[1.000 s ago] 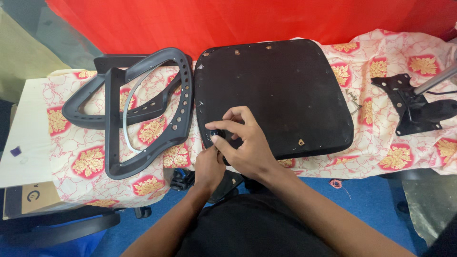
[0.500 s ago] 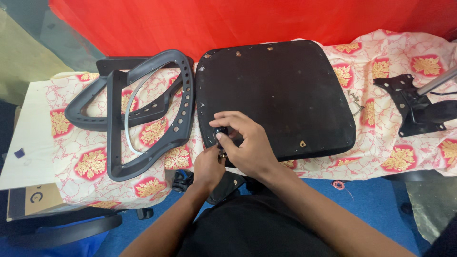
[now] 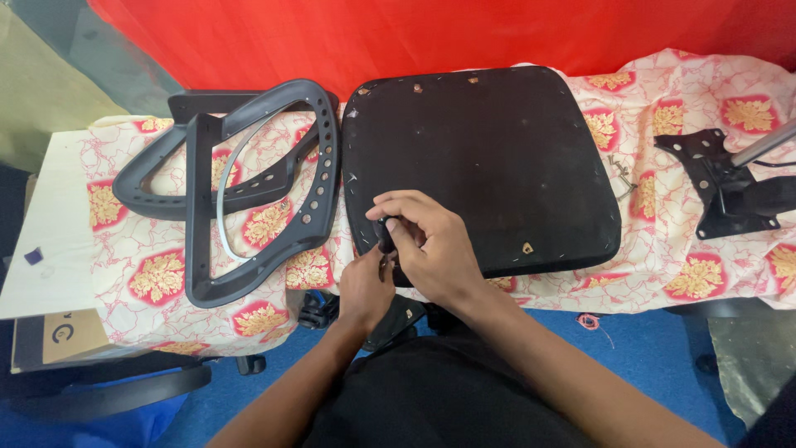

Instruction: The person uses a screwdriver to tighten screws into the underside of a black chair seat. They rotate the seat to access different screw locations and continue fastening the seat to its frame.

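The right hand [image 3: 427, 249] curls over the near left edge of the seat base [image 3: 477, 166], its fingers closed round a small dark tool [image 3: 385, 235], likely a driver handle, though the grip hides most of it. The left hand [image 3: 365, 286] sits just below, fingertips pinched up against the lower end of the same tool; what it holds there is too small to tell.

The seat base is a broad rounded square, matte black, scuffed, with pale chips and a few small holes along its far edge and one near the front. It lies flat on a cloth [image 3: 655, 207], thin cotton, cream with red veining and gold floral medallions, draped over the table.

To the left lies the back frame [image 3: 240, 187], a smooth dark grey plastic loop with a row of round holes down its curved side and a pale strip inside. At far right a black metal plate [image 3: 721, 187], flat and angular, carries a shiny tube [image 3: 763, 143]. A few screws [image 3: 620, 172] lie beside the seat's right edge. Behind hangs a red sheet [image 3: 414, 37].
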